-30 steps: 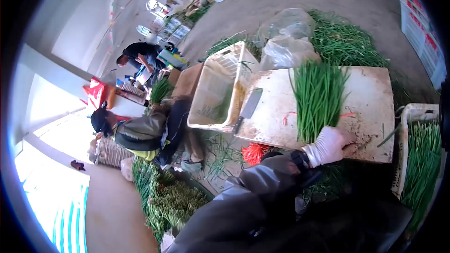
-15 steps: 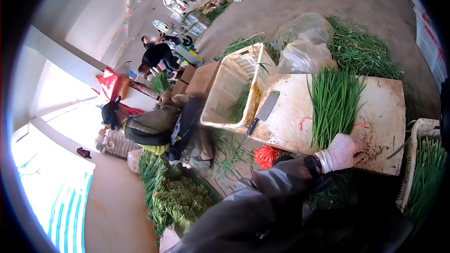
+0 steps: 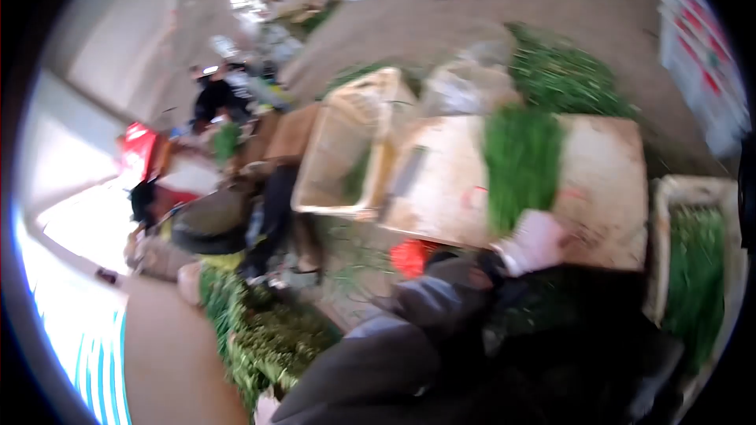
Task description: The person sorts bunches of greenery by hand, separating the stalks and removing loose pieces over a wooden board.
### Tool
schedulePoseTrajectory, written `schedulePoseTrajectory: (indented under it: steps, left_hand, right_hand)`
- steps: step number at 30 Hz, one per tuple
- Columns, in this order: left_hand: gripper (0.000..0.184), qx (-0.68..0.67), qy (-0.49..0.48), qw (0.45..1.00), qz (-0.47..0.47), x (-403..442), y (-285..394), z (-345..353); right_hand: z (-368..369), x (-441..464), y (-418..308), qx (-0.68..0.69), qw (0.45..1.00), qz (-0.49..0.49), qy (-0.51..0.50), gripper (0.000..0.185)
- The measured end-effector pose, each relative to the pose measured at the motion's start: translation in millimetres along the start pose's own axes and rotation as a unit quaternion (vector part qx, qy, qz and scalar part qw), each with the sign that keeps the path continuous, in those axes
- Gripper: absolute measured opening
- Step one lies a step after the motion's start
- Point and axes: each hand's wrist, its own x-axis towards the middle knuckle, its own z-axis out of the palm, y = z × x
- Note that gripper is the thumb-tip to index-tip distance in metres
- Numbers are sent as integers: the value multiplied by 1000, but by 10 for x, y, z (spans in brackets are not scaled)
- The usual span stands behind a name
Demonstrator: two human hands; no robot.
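Note:
My left hand [image 3: 537, 241], in a pale glove with a dark band at the wrist, is closed around the lower ends of a bunch of green chives [image 3: 522, 165]. Motion blur smears its fingers. The bunch lies on a worn whitish board [image 3: 602, 165], and bits of a red tie [image 3: 474, 195] show beside it. A knife [image 3: 408, 173] rests at the board's left edge. Dirt is scattered on the board near my hand. My right hand is out of view.
A cream plastic crate [image 3: 335, 211] stands left of the board; another crate [image 3: 660, 248] at right holds chives. Red strands [image 3: 409, 258] lie by the board's front edge. Behind are plastic bags [image 3: 465, 88] and loose greens [image 3: 563, 71]. A co-worker [image 3: 209, 224] sits at left.
The view has swung right, so the whole scene sits further left and is blurred. More of the right-hand crate shows. My left hand stays at the bunch's lower ends.

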Motion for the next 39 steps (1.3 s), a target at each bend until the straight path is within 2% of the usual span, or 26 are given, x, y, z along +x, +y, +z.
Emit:
schedulePoseTrajectory:
  steps: [2, 5, 7, 8, 9, 11, 13, 15, 17, 18, 19, 20, 21, 22, 23, 24, 26, 28, 29, 30, 32, 33, 34, 35, 37, 39]
  left_hand:
    - [15, -36, 48, 998, 14, -44, -26, -24]
    - [18, -102, 73, 992, 23, -25, 101, -127]
    - [14, -85, 50, 995, 24, -1, 171, -215]
    - [16, -114, 77, 989, 44, 42, 189, -110]
    - [18, -113, 72, 990, 49, 55, 145, -87]
    - [20, -114, 53, 992, 26, 28, 138, -79]
    - [18, -128, 25, 991, -26, 23, 166, -136]
    - [18, -108, 37, 993, -14, 10, 204, -171]
    - [17, -94, 56, 994, 1, -3, 65, -135]
    - [17, -73, 75, 994, 20, 10, 66, -163]
    - [17, -64, 84, 994, -7, -8, 70, -206]
    - [18, -68, 82, 994, -32, -9, 47, -258]
    - [18, -75, 78, 991, -81, -27, 65, -298]
    - [18, -109, 114, 985, -63, -71, 67, -268]
    - [17, -76, 118, 990, -24, -130, -4, -146]
    - [17, -97, 101, 990, 21, -173, 74, -137]
    - [14, -84, 39, 991, 94, -292, 182, 61]
    - [17, -88, 7, 983, 159, -422, 326, 285]
    - [16, -77, -27, 981, 176, -473, 395, 342]
    - [16, -69, -60, 977, 194, -509, 450, 393]
    - [17, -94, -50, 969, 222, -578, 420, 486]
    - [16, -99, -37, 968, 226, -584, 410, 490]
    - [15, -112, -21, 968, 225, -573, 413, 487]
    - [15, -147, -7, 963, 225, -559, 412, 493]
    - [15, -141, -10, 967, 210, -496, 534, 350]
    - [15, -130, -7, 970, 207, -457, 607, 307]
  right_hand:
    - [-172, -102, 279, -55, 997, -38, 44, 61]
    - [-299, -334, 92, -148, 984, -38, 90, 64]
    - [-169, -344, -170, -191, 978, -28, 85, 66]
    - [-295, -477, -45, -192, 980, 1, 49, 67]
    - [-221, -478, -23, -67, 996, 21, -63, 69]
    - [-100, -507, 1, 173, 938, 144, -263, 73]
    - [87, -463, 5, 114, 937, 164, -288, 64]
    - [34, -575, -384, 5, 947, 158, -281, 57]
    - [264, -435, -29, -17, 923, 114, -367, 47]
    - [0, -545, -459, -105, 927, 49, -356, 44]
    - [458, -384, 167, -177, 900, -200, -344, 39]
    - [323, -456, 24, -113, 927, -178, -311, 42]
    - [25, -602, -499, -28, 943, 10, -331, 45]
    - [469, -494, 53, 42, 947, -5, -319, 56]
    - [490, -611, -18, 185, 942, 38, -276, 68]
    - [583, -631, -12, 123, 965, 80, -219, 76]
    - [492, -726, -256, 3, 982, 123, -145, 73]
    - [420, -697, -324, -53, 980, 121, -148, 71]
    - [306, -736, -422, -59, 980, 106, -156, 54]
    - [299, -696, -412, -46, 989, 54, -131, 49]
    - [328, -591, -84, -33, 996, -35, -71, 40]
    - [432, -473, 276, -95, 993, -61, -26, 35]
    - [-81, -712, -407, -90, 996, 17, -20, 35]
    - [-293, -804, -678, -95, 994, 42, 18, 34]
    - [-517, -757, -575, -48, 993, -2, 107, 38]
    - [-957, -849, -963, -56, 987, 43, 146, 42]
